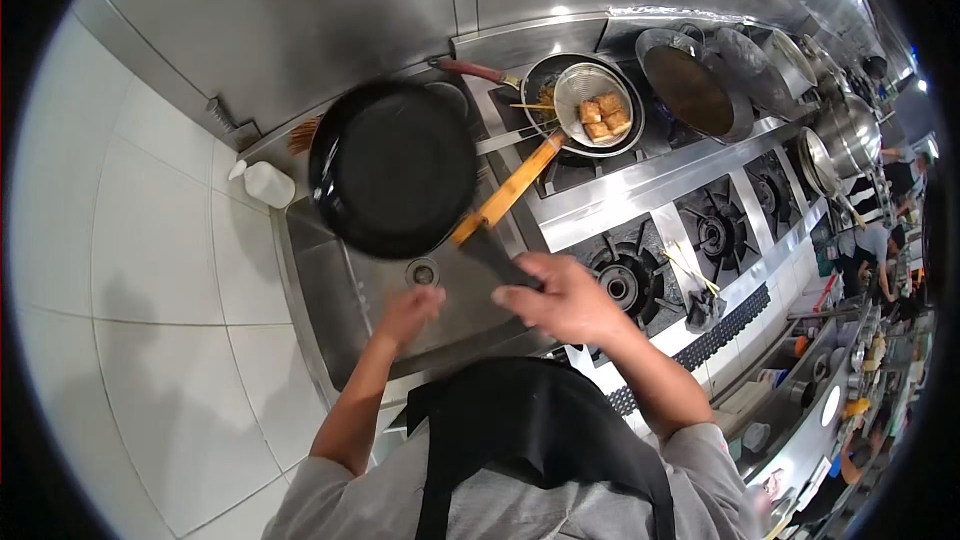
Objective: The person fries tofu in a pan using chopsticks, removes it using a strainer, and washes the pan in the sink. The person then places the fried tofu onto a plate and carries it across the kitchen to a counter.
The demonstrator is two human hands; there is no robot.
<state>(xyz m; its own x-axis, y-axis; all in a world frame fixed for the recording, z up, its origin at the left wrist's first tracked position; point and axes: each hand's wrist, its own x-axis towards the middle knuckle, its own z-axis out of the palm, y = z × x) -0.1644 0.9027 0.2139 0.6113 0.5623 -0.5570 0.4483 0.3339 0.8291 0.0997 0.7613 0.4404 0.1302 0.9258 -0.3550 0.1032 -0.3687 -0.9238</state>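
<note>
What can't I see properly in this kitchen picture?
In the head view:
Handle end: hidden by the right hand.
Left hand: finger details blurred.
Part of the sink: blocked by the black pan.
Below the brown food pieces: covered by them.
Distant workers: too small.

**Black apron [520, 395] covered grey shirt [550, 522]**

Two black straps [434, 505] ran over the shirt from the apron's broad front panel. The shirt's short, loose sleeves [705, 470] left both forearms [662, 387], the left hand [410, 312] and the right hand [568, 302] bare.
</note>
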